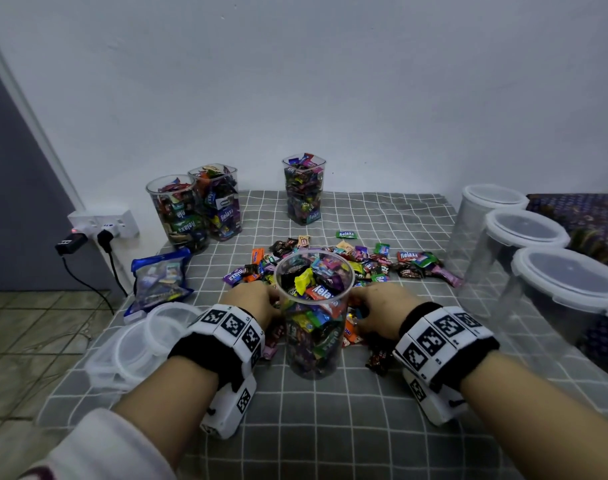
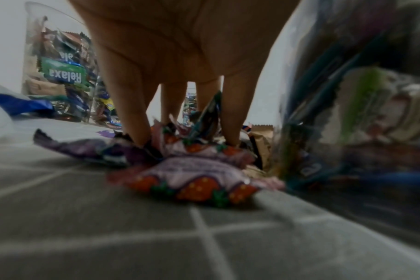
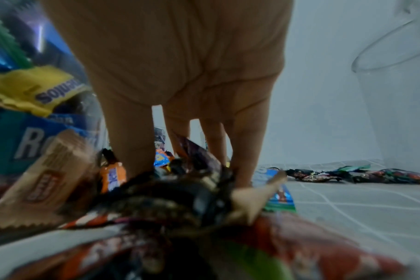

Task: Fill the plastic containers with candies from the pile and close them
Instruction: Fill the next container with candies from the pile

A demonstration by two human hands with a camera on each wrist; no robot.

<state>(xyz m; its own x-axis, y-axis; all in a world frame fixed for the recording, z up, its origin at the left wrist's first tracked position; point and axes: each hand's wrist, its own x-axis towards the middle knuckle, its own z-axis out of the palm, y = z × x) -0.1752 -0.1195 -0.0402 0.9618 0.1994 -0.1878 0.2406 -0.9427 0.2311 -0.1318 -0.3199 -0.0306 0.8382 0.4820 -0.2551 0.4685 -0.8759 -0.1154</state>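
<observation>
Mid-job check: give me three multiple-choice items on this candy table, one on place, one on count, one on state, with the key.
1. Where is the stack of loose lids?
A. at the table's near left edge
B. against the wall
C. on the candy pile

2. How many lidded empty containers stand on the right?
A. one
B. three
C. five

3. The container between the hands is:
A. empty
B. lidded
C. open and nearly full

Key:
1 A, the lids lie beside the left hand, near the blue bag.
2 B, three white-rimmed lids show in a row.
3 C, wrappers reach its open rim; the right hand is down in the loose candies.
</observation>
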